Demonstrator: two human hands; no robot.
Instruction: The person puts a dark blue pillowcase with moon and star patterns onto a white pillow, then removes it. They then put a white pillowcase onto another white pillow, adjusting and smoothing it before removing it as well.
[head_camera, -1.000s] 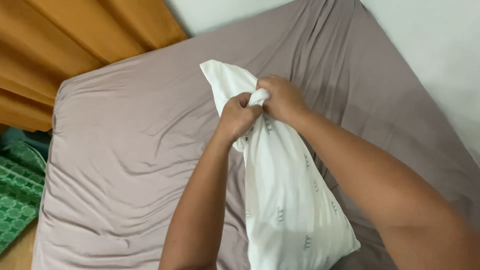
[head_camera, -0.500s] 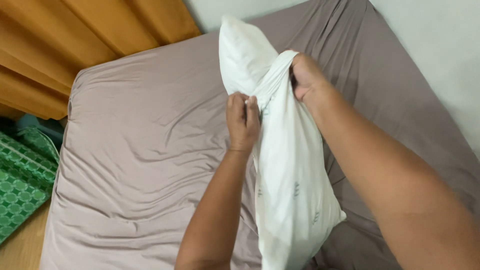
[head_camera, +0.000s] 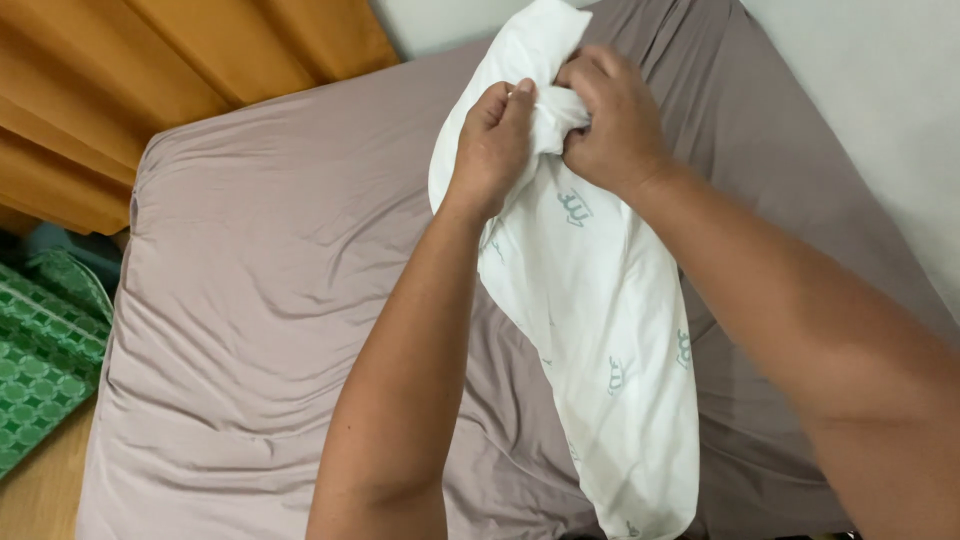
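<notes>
White cotton pillow with small green motifs (head_camera: 590, 330) hangs over the taupe-sheeted mattress (head_camera: 260, 300), left hand (head_camera: 492, 150) and right hand (head_camera: 612, 125) clenched tight on its bunched case, bearing its weight.

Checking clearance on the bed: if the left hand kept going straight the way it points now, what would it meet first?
The left hand, gripping the white pillow, points up-frame: it would likely meet the pillow's bunched top first, then the right hand beside it; depth is unclear.

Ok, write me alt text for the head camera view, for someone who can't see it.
Two hands, left hand and right hand, grip the bunched upper end of a white pillow held over a bed with a wrinkled grey-brown sheet. Orange curtains hang at upper left, a green patterned mat lies beside the bed.
</notes>
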